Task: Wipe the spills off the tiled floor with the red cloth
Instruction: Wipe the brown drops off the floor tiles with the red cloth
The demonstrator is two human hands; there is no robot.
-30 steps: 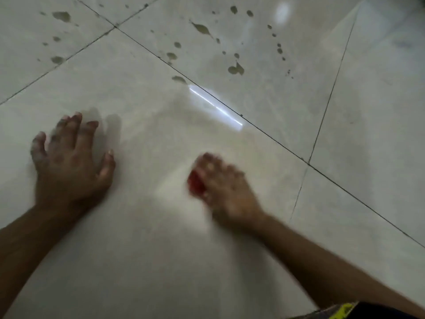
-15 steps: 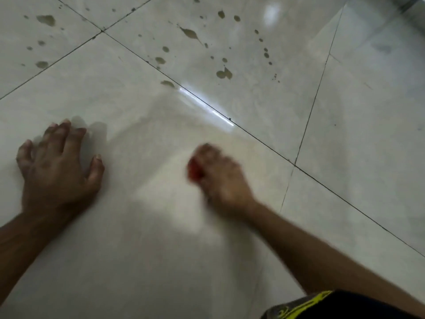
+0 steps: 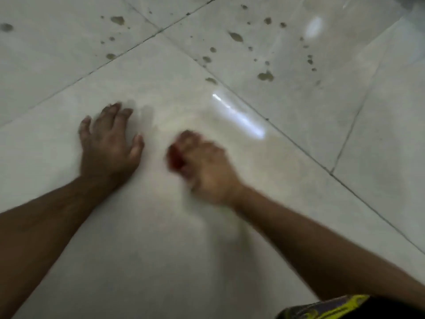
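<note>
- Forearms come in from the near edge, both reaching onto one pale tile of the floor [image 3: 230, 261].
- Left hand [image 3: 109, 146] lies flat, palm down, fingers spread, holding nothing; it looks like a prop.
- Right hand [image 3: 204, 166], just beside it and blurred, is bunched tight on the red cloth [image 3: 175, 157]; only a small wad shows at the fingertips, on the side toward the left hand, pressed to the tile. Its long axis I cannot tell.
- Spills [image 3: 265, 75] lie farther off, up and right past the grout line, nearer the right hand, so I'd guess the cloth must push that way.
</note>
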